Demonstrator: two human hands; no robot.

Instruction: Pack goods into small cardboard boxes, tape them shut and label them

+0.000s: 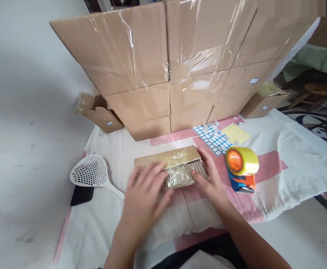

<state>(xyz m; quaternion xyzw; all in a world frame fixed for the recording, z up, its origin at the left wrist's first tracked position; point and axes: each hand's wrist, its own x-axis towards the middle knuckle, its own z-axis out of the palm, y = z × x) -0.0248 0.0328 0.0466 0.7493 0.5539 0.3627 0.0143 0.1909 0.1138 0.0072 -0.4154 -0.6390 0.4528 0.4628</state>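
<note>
A small oblong cardboard package (182, 158) lies on the cloth in front of me, with a brown flap along its far side. Ridged layers wrapped in shiny clear film or tape show on its near side. My right hand (210, 179) grips the package's right end, thumb on the near face and fingers behind the corner. Over the left part lies my left hand (148, 181), its fingers stretched and apart, slightly blurred. It covers that end of the package. Right of my right hand stands a tape dispenser (240, 181) with a roll of yellow tape (249, 160).
A tall wall of taped cardboard boxes (146, 104) rises behind the package. Smaller boxes flank it at left (104, 117) and right (260, 104). A white perforated skimmer (90, 172) lies left over a black phone-like object (82, 195). Label sheets (214, 138) lie near the wall.
</note>
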